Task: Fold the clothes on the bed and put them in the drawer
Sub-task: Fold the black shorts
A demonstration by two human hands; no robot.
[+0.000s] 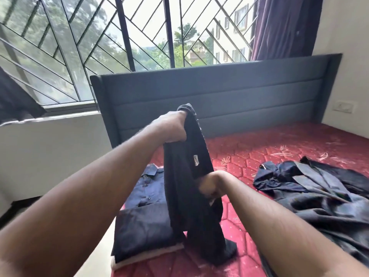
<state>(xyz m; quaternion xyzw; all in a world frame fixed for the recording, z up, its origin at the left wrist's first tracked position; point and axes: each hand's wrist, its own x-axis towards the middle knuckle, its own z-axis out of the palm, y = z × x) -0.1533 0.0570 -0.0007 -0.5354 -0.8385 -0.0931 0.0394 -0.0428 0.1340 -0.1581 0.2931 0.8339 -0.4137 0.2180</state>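
Two hands (171, 126) (209, 186) gripping black garment (185, 176), hanging, white label

we see: left hand (169, 127) bare | right hand (209, 185) bare | both forearms bare, hairy | sleeves out of view

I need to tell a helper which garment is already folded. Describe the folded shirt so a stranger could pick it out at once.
Start at the red quilted mattress below the grey headboard. Near its left edge, below the window, lies the folded navy shirt, collar toward the headboard. Unlike the dark garment hanging from both hands or the crumpled pile on the right, it is flat and squared.
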